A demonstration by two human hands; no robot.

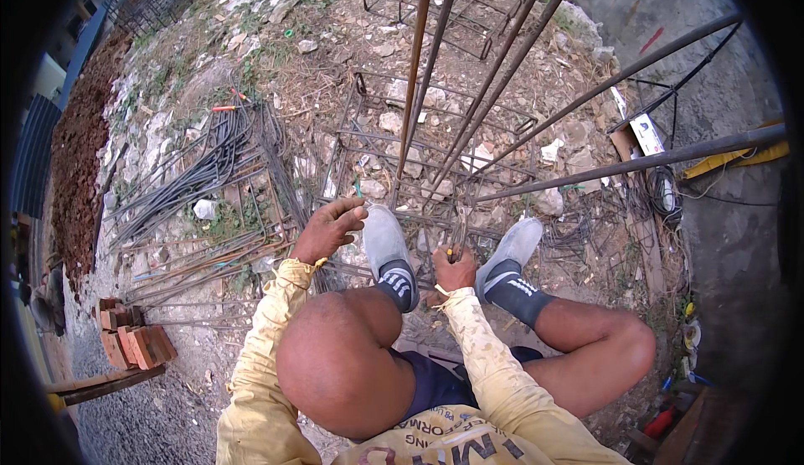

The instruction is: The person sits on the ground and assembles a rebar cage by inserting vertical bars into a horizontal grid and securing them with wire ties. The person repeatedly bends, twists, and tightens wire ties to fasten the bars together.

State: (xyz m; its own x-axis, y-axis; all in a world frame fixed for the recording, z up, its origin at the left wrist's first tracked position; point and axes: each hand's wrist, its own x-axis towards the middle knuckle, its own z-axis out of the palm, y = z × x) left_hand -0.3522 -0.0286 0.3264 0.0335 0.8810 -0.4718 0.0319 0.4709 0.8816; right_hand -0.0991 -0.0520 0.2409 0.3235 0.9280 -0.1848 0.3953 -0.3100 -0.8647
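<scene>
My right hand is closed round the handles of a pair of pincers, whose metal jaws point away from me toward the steel bars between my shoes. A yellow bit shows at the grip. My left hand hovers by my left shoe, fingers loosely bent and apart from the thumb, with nothing visible in it. Long rusty rebars run from the spot ahead of the pincers toward the far edge. Rectangular steel stirrups lie along them. Whether the jaws grip a wire is too small to tell.
A bundle of cut steel rods lies at left on rubble. Red bricks are stacked lower left. More rebars slant to the right, near a wooden plank and a concrete slab. My grey shoes flank the work.
</scene>
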